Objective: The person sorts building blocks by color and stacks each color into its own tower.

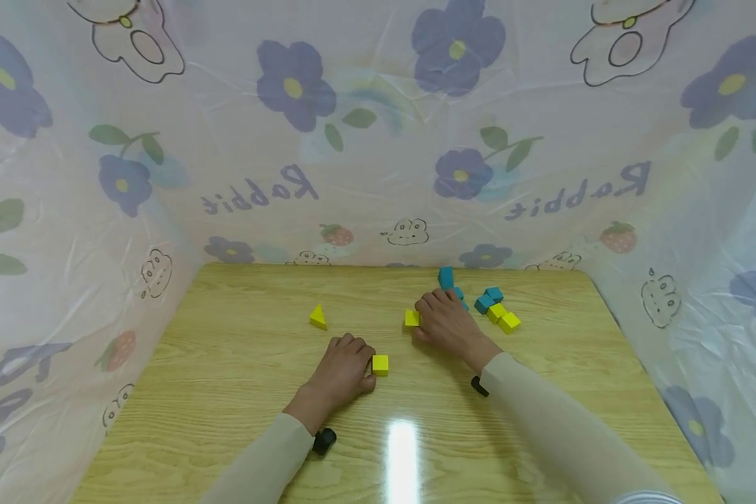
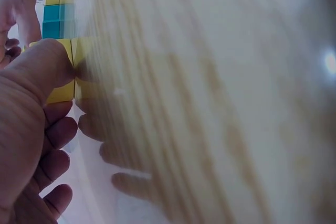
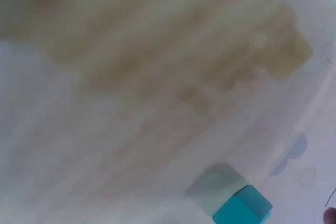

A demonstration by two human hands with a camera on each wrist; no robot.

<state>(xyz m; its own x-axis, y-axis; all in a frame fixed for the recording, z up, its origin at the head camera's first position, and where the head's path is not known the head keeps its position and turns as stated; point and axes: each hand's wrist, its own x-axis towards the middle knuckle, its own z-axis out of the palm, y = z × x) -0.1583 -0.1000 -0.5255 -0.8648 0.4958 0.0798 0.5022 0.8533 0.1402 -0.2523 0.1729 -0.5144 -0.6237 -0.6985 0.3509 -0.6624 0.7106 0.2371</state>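
Note:
On the wooden table, my left hand [image 1: 343, 371] pinches a yellow cube [image 1: 381, 365]. In the left wrist view the thumb presses the face of this cube [image 2: 62, 94], with the fingers curled below. Farther forward and to the right, my right hand [image 1: 444, 323] holds another yellow cube [image 1: 411, 318] by its right side. The right hand's fingers are mostly out of the right wrist view, where the table's reflection shows them at yellow. Just beyond the right hand stands a tall blue block [image 1: 446, 278]; further blue pieces [image 1: 458, 292] are partly hidden by that hand.
A yellow triangular block [image 1: 318, 317] is ahead of the left hand. Right of the right hand, two blue cubes [image 1: 484, 304] and two yellow cubes [image 1: 509, 323] form a line. Patterned cloth [image 1: 365, 175] hangs around the table's back and sides.

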